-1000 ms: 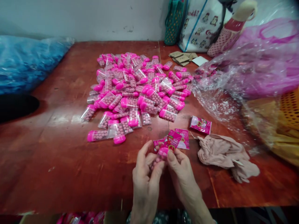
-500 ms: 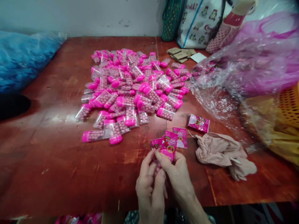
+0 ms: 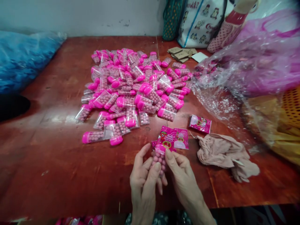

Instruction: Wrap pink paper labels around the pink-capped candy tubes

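Note:
A small clear candy container point(image 3: 159, 162) with a pink cap and round pink candies stands tilted between my hands above the near table edge. My left hand point(image 3: 142, 178) grips its left side and front, thumb pressed on the clear wall. At the cap's right side, the thumb and curled fingers of my right hand point(image 3: 186, 178) close on the container. Just beyond the cap is a pink printed label point(image 3: 165, 135); whether it touches my fingers is hidden. Another pink label point(image 3: 181, 139) lies beside it. Farther right sits a stack of pink labels point(image 3: 200, 124).
A large heap of filled candy containers point(image 3: 131, 84) covers the table's middle. A crumpled beige cloth point(image 3: 225, 154) lies right of my hands. Clear plastic wrap point(image 3: 217, 97) and a yellow basket point(image 3: 292, 106) are at right, a blue bag point(image 3: 25, 59) at left, cardboard pieces point(image 3: 181, 54) behind.
The pink label that my right fingers pinched over the container is now beyond the cap. My left hand has shifted slightly left and opened its fingers somewhat, showing more of the container.

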Action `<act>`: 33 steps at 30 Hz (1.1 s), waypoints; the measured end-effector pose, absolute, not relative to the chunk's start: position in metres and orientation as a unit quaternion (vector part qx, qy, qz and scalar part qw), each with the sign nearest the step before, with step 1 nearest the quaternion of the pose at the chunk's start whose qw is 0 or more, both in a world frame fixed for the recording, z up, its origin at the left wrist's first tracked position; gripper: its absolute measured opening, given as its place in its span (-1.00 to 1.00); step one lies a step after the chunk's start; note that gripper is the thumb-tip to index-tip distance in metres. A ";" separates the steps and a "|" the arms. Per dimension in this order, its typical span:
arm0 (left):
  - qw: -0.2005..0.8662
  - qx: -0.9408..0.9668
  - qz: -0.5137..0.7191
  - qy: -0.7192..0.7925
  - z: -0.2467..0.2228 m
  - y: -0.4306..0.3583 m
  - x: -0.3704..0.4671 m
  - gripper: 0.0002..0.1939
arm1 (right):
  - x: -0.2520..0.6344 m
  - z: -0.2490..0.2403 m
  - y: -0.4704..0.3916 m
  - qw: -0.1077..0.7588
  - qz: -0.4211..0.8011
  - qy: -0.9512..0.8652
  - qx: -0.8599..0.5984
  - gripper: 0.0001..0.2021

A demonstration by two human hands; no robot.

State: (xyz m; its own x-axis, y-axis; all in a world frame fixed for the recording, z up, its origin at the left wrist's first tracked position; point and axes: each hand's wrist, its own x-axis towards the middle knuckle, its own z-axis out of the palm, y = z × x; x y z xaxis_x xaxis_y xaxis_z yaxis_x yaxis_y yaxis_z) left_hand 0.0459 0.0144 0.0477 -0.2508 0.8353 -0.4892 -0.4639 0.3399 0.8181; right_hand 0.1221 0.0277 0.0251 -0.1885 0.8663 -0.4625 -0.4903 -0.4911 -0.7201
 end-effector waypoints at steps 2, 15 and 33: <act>0.577 0.168 0.556 0.574 0.049 0.012 0.047 -0.49 | 0.119 0.025 0.024 0.465 0.722 -0.219 -0.463 -0.69; 0.524 0.264 0.525 0.617 0.043 0.013 0.048 -0.52 | 0.125 0.019 0.033 0.519 0.682 -0.171 -0.486 -0.80; 0.431 0.419 0.475 0.642 0.026 0.000 0.066 -0.57 | 0.134 0.024 0.051 0.609 0.611 -0.051 -0.504 -0.89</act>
